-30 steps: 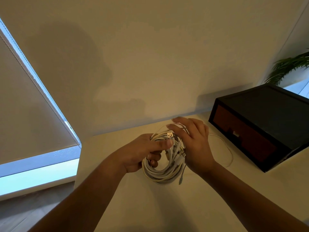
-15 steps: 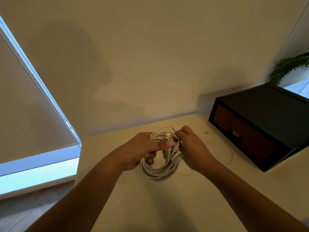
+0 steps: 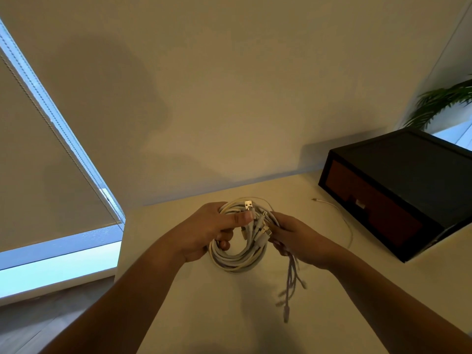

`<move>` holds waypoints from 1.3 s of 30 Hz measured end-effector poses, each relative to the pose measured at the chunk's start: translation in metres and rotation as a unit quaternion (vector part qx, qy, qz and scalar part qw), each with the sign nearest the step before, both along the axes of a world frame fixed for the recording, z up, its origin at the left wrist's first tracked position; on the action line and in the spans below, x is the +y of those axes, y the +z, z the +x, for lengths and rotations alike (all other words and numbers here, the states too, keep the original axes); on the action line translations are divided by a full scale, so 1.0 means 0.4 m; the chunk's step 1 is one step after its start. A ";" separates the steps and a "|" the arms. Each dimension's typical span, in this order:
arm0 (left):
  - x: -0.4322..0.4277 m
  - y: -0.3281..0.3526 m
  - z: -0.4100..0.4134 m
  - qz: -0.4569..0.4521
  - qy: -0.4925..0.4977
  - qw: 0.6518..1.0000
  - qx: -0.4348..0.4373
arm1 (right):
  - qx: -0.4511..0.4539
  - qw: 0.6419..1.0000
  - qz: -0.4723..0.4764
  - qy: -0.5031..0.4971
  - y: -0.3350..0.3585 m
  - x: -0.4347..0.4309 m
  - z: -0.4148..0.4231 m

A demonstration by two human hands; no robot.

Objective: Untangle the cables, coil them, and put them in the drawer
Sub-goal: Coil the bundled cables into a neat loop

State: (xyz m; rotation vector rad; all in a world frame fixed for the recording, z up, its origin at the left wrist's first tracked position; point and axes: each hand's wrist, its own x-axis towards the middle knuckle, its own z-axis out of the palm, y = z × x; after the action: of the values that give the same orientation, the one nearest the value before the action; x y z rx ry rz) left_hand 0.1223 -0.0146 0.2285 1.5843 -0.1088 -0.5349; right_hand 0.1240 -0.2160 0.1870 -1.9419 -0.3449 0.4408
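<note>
Tabletop [image 3: 199, 315]: one, pale, against a plain wall [image 3: 229, 98].
Cable coil [image 3: 237, 263]: one white bundle, centre, in both hands; strand count unclear.
Left hand [image 3: 201, 232]: grip wrapped round the coil at 9 o'clock.
Right hand [image 3: 300, 238]: grip holding its strands at 3 o'clock; fingertips hidden.
Loose ends [image 3: 290, 290]: several, blurred, 5 o'clock.
Stray cable [image 3: 343, 221]: one, 2 o'clock.
Drawer box [image 3: 370, 208]: one, 2 o'clock, closed, partly cut off.

Place: a home or office room was indicated | a roller blind [image 3: 38, 175] was drawn over a window [image 3: 58, 264] | a plain cream wall [image 3: 255, 98] was seen behind a pale desk [image 3: 204, 315] | a black drawer box [image 3: 408, 175] and a leafy houseplant [image 3: 439, 100] were set at the right.
</note>
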 end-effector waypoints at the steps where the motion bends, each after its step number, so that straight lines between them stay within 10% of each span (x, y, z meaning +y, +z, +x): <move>1: -0.001 -0.003 0.000 -0.003 0.006 1.000 0.000 | 0.011 1.000 0.006 0.005 0.000 -0.002 -0.003; 10: -0.021 -0.027 0.000 -0.044 0.047 0.998 0.013 | -0.170 0.961 -0.220 -0.005 -0.022 0.002 -0.012; 16: -0.036 -0.033 0.006 -0.098 0.104 0.989 0.025 | 0.030 0.996 0.027 -0.080 -0.010 0.013 -0.017; 25: -0.058 -0.053 0.011 -0.125 0.164 0.979 0.002 | 0.223 0.922 0.303 -0.094 -0.009 0.044 -0.046; 39: -0.118 -0.091 -0.015 -0.103 0.248 0.963 -0.037 | -0.061 0.967 0.134 -0.208 -0.047 0.094 -0.041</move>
State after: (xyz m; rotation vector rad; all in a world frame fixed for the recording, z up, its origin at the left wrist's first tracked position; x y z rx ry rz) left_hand 0.1163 -0.0618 0.1920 1.3619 0.1699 -0.0681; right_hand 0.1076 -0.1786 0.1681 -1.7194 -0.0631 -0.0028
